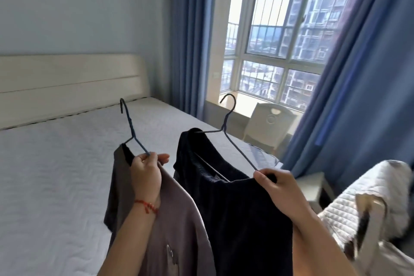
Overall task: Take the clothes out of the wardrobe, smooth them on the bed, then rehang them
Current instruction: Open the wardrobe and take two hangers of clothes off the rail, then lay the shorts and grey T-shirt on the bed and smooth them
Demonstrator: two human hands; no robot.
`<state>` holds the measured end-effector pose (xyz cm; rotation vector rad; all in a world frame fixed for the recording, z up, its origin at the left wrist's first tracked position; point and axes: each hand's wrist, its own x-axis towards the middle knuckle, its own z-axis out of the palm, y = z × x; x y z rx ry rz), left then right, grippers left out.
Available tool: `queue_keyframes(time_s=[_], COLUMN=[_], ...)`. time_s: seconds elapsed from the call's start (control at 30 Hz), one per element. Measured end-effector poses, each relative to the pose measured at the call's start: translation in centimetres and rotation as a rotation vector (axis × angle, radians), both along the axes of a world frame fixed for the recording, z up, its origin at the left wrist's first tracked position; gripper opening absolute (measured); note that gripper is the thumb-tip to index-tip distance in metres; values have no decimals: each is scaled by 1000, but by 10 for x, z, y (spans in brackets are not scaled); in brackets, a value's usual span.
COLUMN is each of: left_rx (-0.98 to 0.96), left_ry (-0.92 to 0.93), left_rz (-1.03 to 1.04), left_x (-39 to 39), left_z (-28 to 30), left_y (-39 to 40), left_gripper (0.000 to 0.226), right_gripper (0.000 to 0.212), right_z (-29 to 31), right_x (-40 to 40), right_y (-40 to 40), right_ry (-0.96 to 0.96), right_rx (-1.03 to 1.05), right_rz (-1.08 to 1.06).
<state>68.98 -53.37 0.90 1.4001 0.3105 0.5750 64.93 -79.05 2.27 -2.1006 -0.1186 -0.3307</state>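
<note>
A grey-brown T-shirt (pixel 177 219) hangs on a dark wire hanger (pixel 130 127), and my left hand (pixel 146 171) grips that hanger at the shoulder. A red string bracelet is on that wrist. A dark navy garment (pixel 235 219) hangs on a second wire hanger (pixel 226 123); my right hand (pixel 276 182) grips its right shoulder end. Both garments are held up in the air over the near edge of the bed (pixel 56 175), which has a bare white quilted mattress. The wardrobe is out of view.
A cream headboard (pixel 67 83) stands at the back left. Blue curtains (pixel 358 96) frame a barred window (pixel 280 36). A white chair (pixel 268 125) and a small white side table (pixel 313 186) stand beyond the bed. A quilted white cover (pixel 367 204) lies at the right.
</note>
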Motion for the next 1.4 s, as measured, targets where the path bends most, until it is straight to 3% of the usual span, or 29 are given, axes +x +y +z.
queue_keyframes(time_s=[0.33, 0.63, 0.9, 1.4], left_rx=[-48, -16, 11, -37], left_ry=[57, 79, 101, 275], left_rz=[-103, 74, 235, 504], left_x=[125, 216, 302, 478], left_z=[-19, -31, -44, -129], left_y=[-134, -245, -292, -318], left_gripper=[23, 31, 31, 33], right_gripper=[27, 22, 17, 15], right_z=[-26, -33, -48, -87], right_x=[103, 236, 359, 584], right_y=[-129, -249, -297, -352], right_ry=[-16, 5, 61, 203], right_rx=[3, -2, -90, -237], right_rz=[-87, 22, 130, 373])
